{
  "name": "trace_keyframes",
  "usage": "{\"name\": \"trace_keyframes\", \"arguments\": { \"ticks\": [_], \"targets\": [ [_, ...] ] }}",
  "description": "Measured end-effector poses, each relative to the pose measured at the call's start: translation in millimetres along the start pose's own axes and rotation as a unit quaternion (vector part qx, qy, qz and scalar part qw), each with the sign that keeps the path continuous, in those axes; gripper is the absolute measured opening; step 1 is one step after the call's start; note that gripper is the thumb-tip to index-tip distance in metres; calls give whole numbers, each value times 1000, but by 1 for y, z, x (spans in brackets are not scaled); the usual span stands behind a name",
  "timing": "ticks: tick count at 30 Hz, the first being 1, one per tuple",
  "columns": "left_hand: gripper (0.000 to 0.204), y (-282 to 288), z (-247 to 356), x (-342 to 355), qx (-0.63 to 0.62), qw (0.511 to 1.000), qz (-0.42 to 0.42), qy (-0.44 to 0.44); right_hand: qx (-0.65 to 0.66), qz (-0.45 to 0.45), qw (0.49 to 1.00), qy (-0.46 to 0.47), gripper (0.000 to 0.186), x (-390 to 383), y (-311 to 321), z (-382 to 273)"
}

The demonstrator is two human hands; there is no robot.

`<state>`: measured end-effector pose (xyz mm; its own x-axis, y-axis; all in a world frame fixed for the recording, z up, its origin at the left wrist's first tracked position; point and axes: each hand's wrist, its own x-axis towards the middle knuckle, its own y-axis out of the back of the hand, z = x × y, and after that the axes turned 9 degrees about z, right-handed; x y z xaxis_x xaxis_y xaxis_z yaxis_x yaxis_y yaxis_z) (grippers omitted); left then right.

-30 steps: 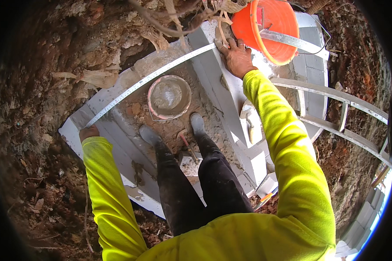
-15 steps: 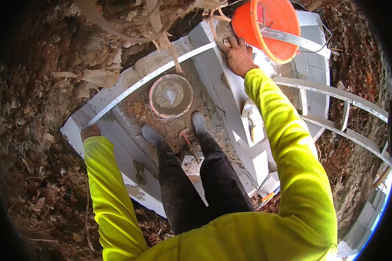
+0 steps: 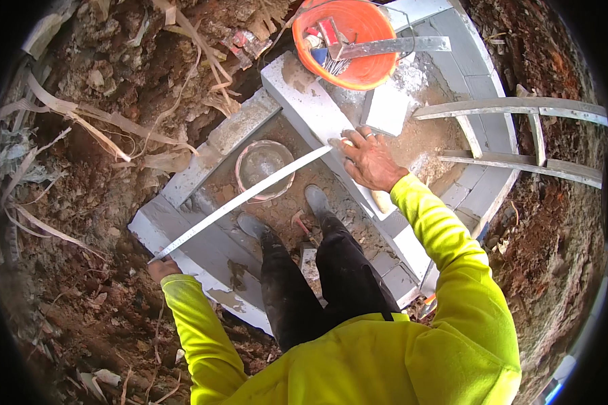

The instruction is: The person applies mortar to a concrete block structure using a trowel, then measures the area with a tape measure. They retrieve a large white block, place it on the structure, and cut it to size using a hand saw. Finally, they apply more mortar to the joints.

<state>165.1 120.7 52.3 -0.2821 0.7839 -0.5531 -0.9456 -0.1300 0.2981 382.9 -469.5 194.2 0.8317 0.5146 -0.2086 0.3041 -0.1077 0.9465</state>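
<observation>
My left hand point(image 3: 163, 268) grips one end of a white measuring tape point(image 3: 243, 201) at the outer edge of the grey block wall point(image 3: 162, 226) on the left. The tape stretches diagonally over the hollow to my right hand point(image 3: 366, 160), whose bent fingers hold its other end on top of the middle block wall point(image 3: 297, 101). A wooden tool handle point(image 3: 380, 200) lies on that wall just below my right hand; the rest of it is hidden. Below the tape, a dirty round bucket point(image 3: 267, 158) stands in the hollow between the walls.
An orange bucket point(image 3: 344, 71) holding tools, with a metal bar point(image 3: 419, 44) across it, sits at the top. A ladder point(image 3: 500, 108) leans in from the right. My boots stand near a hammer point(image 3: 302, 223). Rough soil and torn straps point(image 3: 81, 115) surround the blocks.
My right hand has moved down along the middle wall and my left hand slightly lower, so the tape lies lower across the hollow. The view has shifted, showing more soil at upper left.
</observation>
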Motion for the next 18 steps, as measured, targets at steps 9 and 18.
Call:
{"name": "trace_keyframes", "arguments": {
  "ticks": [9,18],
  "targets": [
    [20,40,-50,-241,80,976,-201,17,191,-107,966,-139,67,-212,72,-68],
    [13,106,-40,-449,254,675,-667,-188,362,159,896,-202,72,-202,103,-190]
  ]
}}
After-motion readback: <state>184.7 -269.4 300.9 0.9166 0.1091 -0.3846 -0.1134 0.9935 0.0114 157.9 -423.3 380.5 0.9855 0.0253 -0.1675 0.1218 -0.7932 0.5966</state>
